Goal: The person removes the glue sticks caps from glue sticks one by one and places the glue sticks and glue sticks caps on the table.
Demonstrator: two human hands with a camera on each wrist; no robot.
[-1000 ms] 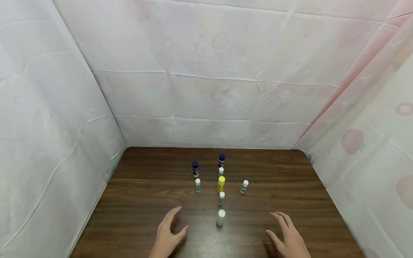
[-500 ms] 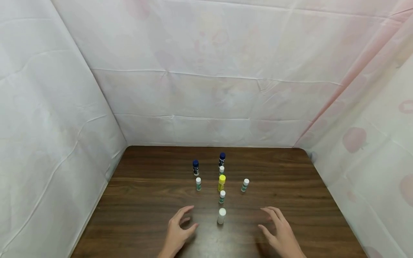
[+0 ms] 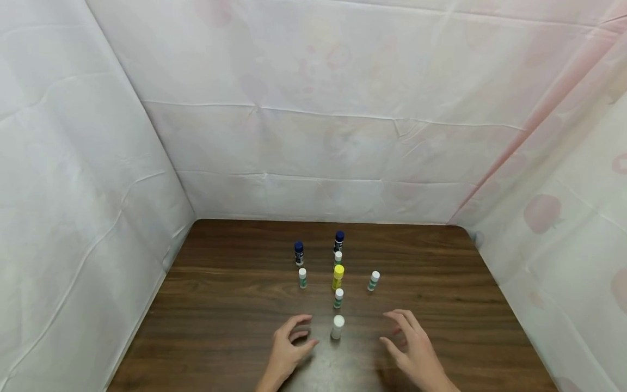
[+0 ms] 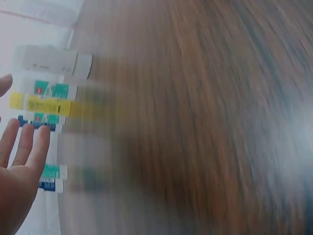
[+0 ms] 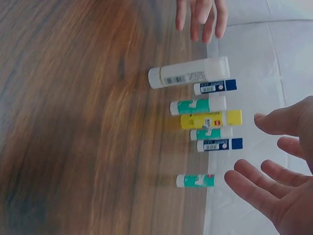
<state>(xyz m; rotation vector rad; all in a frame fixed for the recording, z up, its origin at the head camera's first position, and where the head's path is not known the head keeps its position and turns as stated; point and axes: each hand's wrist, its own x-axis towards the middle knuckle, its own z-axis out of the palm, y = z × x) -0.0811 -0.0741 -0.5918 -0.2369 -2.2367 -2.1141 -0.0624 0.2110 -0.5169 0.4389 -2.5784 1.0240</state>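
Note:
Several glue sticks stand upright on the brown wooden table. Closest to the person is a white glue stick (image 3: 337,327). Behind it come a green glue stick with a white cap (image 3: 338,298), a yellow one (image 3: 338,277), another green one (image 3: 338,258) and a dark blue one (image 3: 339,242). My left hand (image 3: 289,348) is just left of the white glue stick, fingers bent loosely, holding nothing. On the other side, farther off, my right hand (image 3: 411,348) hovers with thumb and fingers apart, also holding nothing. The right wrist view shows the right hand (image 5: 279,181) spread.
Left of the row stand a dark blue glue stick (image 3: 299,253) and a green one (image 3: 302,278); to its right is a slightly leaning green one (image 3: 374,281). White cloth (image 3: 313,141) walls the back and both sides of the table (image 3: 220,305).
Both hands have moved inward toward the white glue stick, the left one farther right and closer to it. The glue sticks have stayed in place.

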